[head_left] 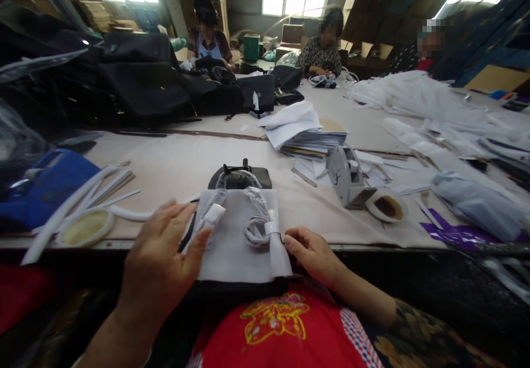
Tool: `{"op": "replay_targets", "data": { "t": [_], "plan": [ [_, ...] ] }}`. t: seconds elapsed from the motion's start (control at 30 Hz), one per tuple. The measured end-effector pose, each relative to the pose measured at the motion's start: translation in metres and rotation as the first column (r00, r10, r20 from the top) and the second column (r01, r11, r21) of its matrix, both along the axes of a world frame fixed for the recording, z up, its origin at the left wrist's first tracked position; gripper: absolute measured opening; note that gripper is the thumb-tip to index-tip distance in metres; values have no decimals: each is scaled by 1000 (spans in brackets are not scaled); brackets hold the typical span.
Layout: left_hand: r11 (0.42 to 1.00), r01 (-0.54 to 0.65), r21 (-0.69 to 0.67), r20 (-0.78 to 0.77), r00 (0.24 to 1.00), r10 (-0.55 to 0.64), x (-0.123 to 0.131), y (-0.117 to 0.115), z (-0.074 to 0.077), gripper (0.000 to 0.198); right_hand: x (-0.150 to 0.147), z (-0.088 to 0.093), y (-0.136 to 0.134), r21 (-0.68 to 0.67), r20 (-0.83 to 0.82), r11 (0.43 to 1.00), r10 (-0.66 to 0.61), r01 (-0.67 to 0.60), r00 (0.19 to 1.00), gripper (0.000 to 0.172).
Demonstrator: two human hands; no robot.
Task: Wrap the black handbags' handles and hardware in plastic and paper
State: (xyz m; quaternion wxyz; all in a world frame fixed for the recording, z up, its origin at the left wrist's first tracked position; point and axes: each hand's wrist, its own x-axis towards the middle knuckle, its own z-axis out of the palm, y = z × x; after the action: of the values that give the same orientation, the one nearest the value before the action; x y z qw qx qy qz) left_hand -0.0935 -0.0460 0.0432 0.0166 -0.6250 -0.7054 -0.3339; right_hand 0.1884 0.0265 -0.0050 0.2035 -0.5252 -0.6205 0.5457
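Observation:
A black handbag (242,178) lies at the table's front edge, its body mostly hidden under a white wrapping sheet (236,257). Its plastic-wrapped handle (257,199) arches over the sheet. A coiled grey strap or cord (255,232) rests on top, beside a white band (272,227). My left hand (165,246) is at the bag's left side, thumb spread from the fingers and close to the sheet. At the right edge, my right hand (312,255) has its fingers curled in against the side of the bag; the exact grip is partly hidden.
Round glue dishes (85,227) (387,206) stand left and right, with a grey tape dispenser (348,177) near the right one. Behind are stacked papers (306,130), black bags (141,75) and a heap of white wrapping (414,97). Other people sit across the table.

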Motion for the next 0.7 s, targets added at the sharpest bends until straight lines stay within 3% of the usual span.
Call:
{"op": "replay_targets", "data": {
  "t": [0.03,0.1,0.17,0.27,0.4,0.43,0.47,0.53,0.6,0.7],
  "plan": [
    [997,-52,-53,20,998,54,-13,3,-4,56,0,-2,-2,-30,-23,999,11,-12,1000,49],
    [949,-104,-298,149,977,154,-32,12,-19,69,-4,-5,-6,-73,-58,995,59,-63,997,52],
    [875,-4,-485,295,941,168,-40,18,-36,77,-6,-6,-9,-116,-75,988,96,-105,993,53],
    [870,103,-483,510,840,184,-46,14,-50,76,-2,-11,-12,-215,-119,975,28,-54,992,55],
    [862,9,-507,717,560,416,-55,-13,-51,80,10,-21,-18,-352,-183,936,-66,-3,981,56],
    [858,-18,-514,716,542,440,-55,-20,-48,80,12,-23,-20,-352,-153,936,-58,0,986,56],
    [862,-52,-504,691,575,438,-53,-26,-45,80,13,-25,-22,-352,-121,936,-49,4,991,56],
    [891,-109,-440,551,751,364,-43,-33,-35,78,12,-28,-26,-391,-105,920,-73,27,992,55],
    [917,-137,-376,322,908,268,-27,-30,-24,77,9,-31,-28,-498,-172,867,-123,21,977,54],
    [915,-100,-392,159,972,174,-8,-13,-12,65,4,-39,-30,-594,-259,804,-161,-26,953,55]
  ]
}}
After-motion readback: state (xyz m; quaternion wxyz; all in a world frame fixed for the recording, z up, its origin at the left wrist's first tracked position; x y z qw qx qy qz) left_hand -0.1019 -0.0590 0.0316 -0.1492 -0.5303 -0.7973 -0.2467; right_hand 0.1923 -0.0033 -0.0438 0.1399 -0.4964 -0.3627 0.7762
